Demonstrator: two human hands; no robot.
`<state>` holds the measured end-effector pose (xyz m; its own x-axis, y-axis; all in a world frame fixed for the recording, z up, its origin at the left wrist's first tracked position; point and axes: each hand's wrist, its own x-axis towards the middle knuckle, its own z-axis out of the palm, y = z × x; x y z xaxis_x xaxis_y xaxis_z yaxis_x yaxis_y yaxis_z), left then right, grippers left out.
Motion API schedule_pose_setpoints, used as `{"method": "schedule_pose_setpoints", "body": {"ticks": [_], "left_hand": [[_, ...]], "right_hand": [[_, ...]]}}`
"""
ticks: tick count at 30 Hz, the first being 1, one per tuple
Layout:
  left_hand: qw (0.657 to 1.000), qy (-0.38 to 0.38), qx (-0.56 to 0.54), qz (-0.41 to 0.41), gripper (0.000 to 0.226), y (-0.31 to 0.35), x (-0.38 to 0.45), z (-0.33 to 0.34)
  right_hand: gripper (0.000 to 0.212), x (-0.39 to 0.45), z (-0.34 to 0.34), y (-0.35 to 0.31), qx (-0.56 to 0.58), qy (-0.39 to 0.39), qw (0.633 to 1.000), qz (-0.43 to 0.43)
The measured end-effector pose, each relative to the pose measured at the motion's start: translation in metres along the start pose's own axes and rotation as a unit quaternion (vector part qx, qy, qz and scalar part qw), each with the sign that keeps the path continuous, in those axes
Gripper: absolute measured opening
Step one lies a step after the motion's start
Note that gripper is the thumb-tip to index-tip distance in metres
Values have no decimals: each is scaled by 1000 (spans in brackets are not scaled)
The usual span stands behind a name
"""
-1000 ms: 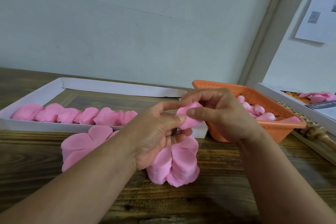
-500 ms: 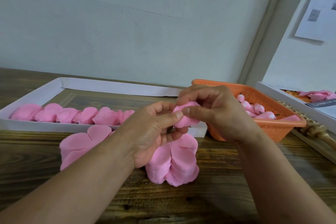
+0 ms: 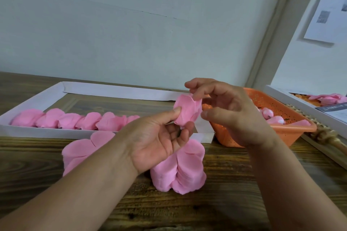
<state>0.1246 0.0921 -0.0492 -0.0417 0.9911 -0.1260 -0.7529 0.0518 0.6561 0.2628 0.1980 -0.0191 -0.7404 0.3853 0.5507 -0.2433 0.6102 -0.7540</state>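
Thumb and curled fingers of the left hand (image 3: 155,140) pinch a pink bud (image 3: 187,113) in the air, just above the right end of the white tray (image 3: 47,133). Half a second ago the right hand (image 3: 231,116) wrapped the bud. Now its thumb stands off, its fingers are loosely curled, and only a fingertip (image 3: 195,96) touches the top edge. About seven pink flowers (image 3: 110,121) line the tray. The orange basket (image 3: 293,132) holds at least three small buds (image 3: 268,114). Two petal stacks (image 3: 184,170) lie on the table (image 3: 225,208).
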Motion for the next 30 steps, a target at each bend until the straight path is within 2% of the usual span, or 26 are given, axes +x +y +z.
{"method": "schedule_pose_setpoints", "body": {"ticks": [5, 10, 14, 16, 20, 30], "left_hand": [[1000, 7, 8, -3, 35, -1, 0, 1], [1000, 20, -5, -12, 33, 0, 0, 2], [999, 34, -5, -16, 38, 0, 0, 2], [999, 37, 1, -16, 38, -1, 0, 1], [999, 36, 11, -25, 44, -2, 1, 0], [999, 30, 14, -35, 40, -2, 1, 1]], "right_hand": [[18, -2, -3, -4, -51, -26, 998, -6], [20, -2, -4, -4, -71, -35, 997, -1], [41, -2, -3, -8, -96, -59, 994, -12], [45, -3, -3, -10, -132, -82, 988, 4], [39, -2, -4, -12, -186, -67, 980, 23], [7, -2, -10, -5, -149, -73, 985, 37]]}}
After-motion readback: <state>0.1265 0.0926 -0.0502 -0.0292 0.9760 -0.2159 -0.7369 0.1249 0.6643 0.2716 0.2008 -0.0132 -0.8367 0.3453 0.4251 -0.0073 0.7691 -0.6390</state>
